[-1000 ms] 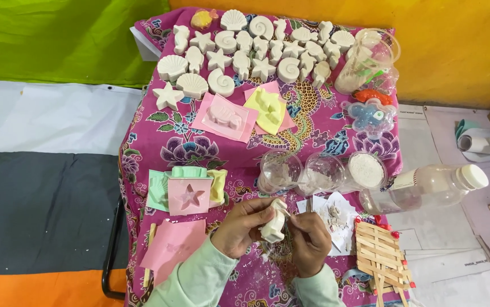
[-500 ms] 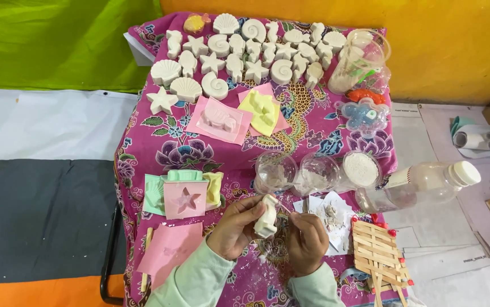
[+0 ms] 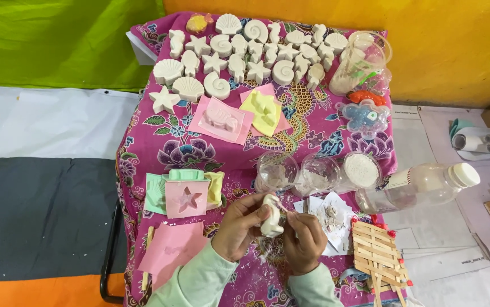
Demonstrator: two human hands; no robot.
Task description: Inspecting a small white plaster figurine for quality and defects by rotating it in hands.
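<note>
Head view, from the left: on the pink patterned cloth (image 3: 159,136) lies a pink sheet (image 3: 171,253), and above it a stack of soft moulds, the top one a pink star mould (image 3: 187,199). Just right of these, the left hand (image 3: 239,227) is closed around a small white plaster cast (image 3: 271,216), gripping it from the side with fingers wrapped behind and thumb in front, so the piece stands upright above the cloth's near edge. The right hand (image 3: 304,241) meets it from the other side, its fingertips pinched shut against the cast's edge; it may be pinching a thin stick or scraper, but that is too small to be sure of. White crumbs lie on the cloth below the hands and on a paper scrap (image 3: 330,219) just to the right.

The step in hand looks like cleaning up the edge of a freshly unmoulded cast. The next move would call for a steady hold from the left hand and light, short strokes from the right, since the thin parts of such a piece could chip.

Further right stand three clear cups (image 3: 319,173), a plastic bottle (image 3: 427,185) lying on its side and a raft of wooden sticks (image 3: 378,256). Finished shell and star casts (image 3: 245,51) fill the far end.
</note>
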